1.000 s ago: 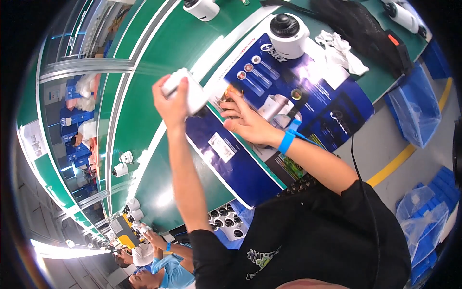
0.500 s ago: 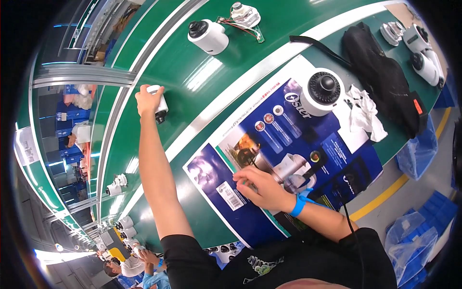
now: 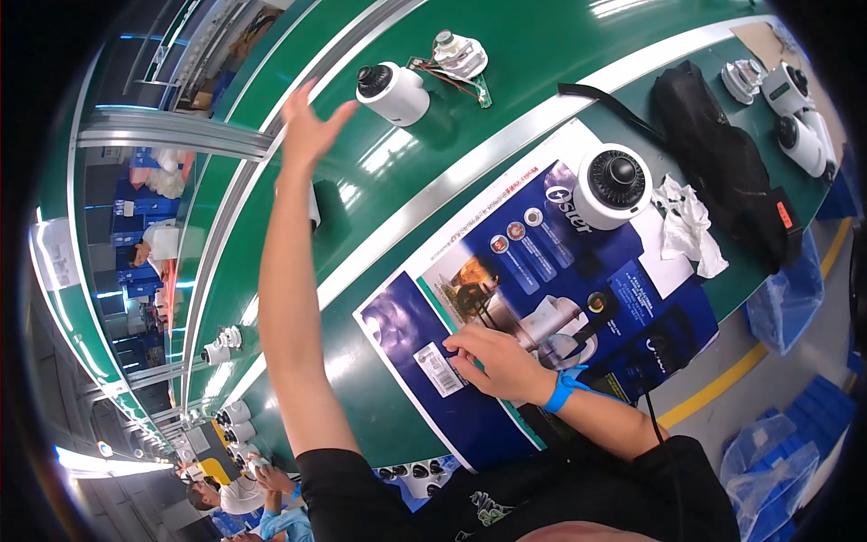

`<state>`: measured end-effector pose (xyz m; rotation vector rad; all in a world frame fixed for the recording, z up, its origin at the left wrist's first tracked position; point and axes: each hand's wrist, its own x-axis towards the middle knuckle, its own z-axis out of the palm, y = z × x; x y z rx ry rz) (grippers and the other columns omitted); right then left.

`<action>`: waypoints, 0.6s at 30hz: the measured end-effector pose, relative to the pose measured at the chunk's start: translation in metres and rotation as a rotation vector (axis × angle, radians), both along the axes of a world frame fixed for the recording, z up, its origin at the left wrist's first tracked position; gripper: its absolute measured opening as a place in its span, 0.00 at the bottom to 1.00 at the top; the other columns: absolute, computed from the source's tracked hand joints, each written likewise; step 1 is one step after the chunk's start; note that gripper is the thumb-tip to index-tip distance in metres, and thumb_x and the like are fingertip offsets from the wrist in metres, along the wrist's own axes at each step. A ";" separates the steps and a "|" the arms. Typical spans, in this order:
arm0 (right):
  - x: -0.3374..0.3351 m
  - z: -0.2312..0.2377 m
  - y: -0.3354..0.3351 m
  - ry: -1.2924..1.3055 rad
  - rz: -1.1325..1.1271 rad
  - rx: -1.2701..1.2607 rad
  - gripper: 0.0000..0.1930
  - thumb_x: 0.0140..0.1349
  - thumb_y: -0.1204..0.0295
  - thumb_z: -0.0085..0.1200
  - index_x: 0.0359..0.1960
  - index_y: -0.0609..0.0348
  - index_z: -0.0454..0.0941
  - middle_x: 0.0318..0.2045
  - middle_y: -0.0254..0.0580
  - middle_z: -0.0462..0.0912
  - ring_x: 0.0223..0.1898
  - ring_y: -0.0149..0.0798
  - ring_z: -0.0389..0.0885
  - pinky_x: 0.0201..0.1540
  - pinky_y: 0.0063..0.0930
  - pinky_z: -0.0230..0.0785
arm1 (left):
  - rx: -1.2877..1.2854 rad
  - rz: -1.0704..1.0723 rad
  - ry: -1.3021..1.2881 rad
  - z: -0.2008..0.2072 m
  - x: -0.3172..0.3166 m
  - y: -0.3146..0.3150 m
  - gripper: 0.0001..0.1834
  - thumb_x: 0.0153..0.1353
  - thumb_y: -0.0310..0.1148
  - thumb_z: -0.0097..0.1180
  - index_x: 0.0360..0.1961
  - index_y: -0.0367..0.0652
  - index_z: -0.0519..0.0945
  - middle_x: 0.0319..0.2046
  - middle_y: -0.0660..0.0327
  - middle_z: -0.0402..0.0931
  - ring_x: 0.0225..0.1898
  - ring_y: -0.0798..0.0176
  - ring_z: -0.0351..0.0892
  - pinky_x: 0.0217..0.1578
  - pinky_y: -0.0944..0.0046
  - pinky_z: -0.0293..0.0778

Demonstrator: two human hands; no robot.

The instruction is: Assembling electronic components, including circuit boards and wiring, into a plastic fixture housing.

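My left hand is stretched far out over the green work surface, fingers spread, with nothing in it. To its right stands a white rounded housing with a black ridged cap. Another white housing lies mostly hidden behind my left forearm. My right hand rests over the blue printed cardboard sheet, fingers curled in; whether they hold something small is hidden. Beyond it, a larger white unit with a black ridged top sits on the sheet's far edge.
A white part with loose wires lies on the far green strip. A black pouch and crumpled white cloth are at the right, with more white units beyond. A metal rail borders the left. Other people work at the lower left.
My left hand has let go of the small white housing and moved farther away, toward the housing with the black cap. My right hand stays almost in place.
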<state>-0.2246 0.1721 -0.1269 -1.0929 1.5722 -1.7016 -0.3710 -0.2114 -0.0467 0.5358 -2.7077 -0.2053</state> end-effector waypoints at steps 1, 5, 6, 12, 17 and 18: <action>0.002 -0.001 -0.001 0.005 0.013 -0.008 0.12 0.57 0.77 0.54 0.43 0.63 0.71 0.33 0.46 0.73 0.33 0.45 0.77 0.38 0.35 0.70 | 0.002 -0.105 0.044 -0.003 -0.012 0.014 0.50 0.42 0.60 0.67 0.63 0.47 0.63 0.66 0.45 0.49 0.63 0.43 0.61 0.59 0.52 0.64; 0.003 -0.004 0.000 0.006 0.003 -0.040 0.10 0.58 0.77 0.53 0.41 0.62 0.72 0.33 0.46 0.74 0.31 0.44 0.77 0.35 0.34 0.70 | 0.259 0.018 -0.008 -0.023 -0.033 0.047 0.50 0.36 0.51 0.73 0.61 0.45 0.65 0.56 0.46 0.67 0.57 0.48 0.70 0.55 0.55 0.69; 0.002 -0.006 0.000 -0.011 -0.015 -0.051 0.09 0.58 0.77 0.53 0.41 0.62 0.72 0.33 0.46 0.74 0.30 0.44 0.77 0.34 0.34 0.70 | 0.332 0.084 0.013 -0.021 -0.026 0.056 0.49 0.36 0.49 0.74 0.60 0.44 0.66 0.52 0.48 0.73 0.54 0.49 0.73 0.54 0.56 0.70; 0.006 -0.002 -0.003 -0.102 -0.079 -0.079 0.16 0.57 0.79 0.54 0.48 0.64 0.69 0.37 0.48 0.74 0.34 0.41 0.79 0.36 0.31 0.72 | 0.763 0.058 0.533 -0.026 0.106 0.085 0.44 0.43 0.37 0.74 0.56 0.35 0.59 0.53 0.50 0.66 0.52 0.57 0.71 0.51 0.61 0.71; 0.000 -0.007 0.002 -0.283 -0.109 -0.074 0.19 0.59 0.82 0.50 0.53 0.66 0.65 0.46 0.44 0.70 0.43 0.33 0.77 0.42 0.22 0.73 | 1.433 -0.008 0.822 -0.069 0.230 0.174 0.37 0.55 0.28 0.62 0.60 0.45 0.52 0.57 0.54 0.59 0.56 0.52 0.65 0.50 0.42 0.71; -0.001 -0.009 0.002 -0.362 -0.115 -0.093 0.18 0.60 0.82 0.50 0.52 0.65 0.65 0.47 0.43 0.70 0.44 0.32 0.77 0.42 0.22 0.73 | 1.438 0.032 0.865 -0.078 0.241 0.190 0.36 0.55 0.27 0.61 0.60 0.46 0.52 0.56 0.54 0.58 0.57 0.52 0.64 0.51 0.42 0.69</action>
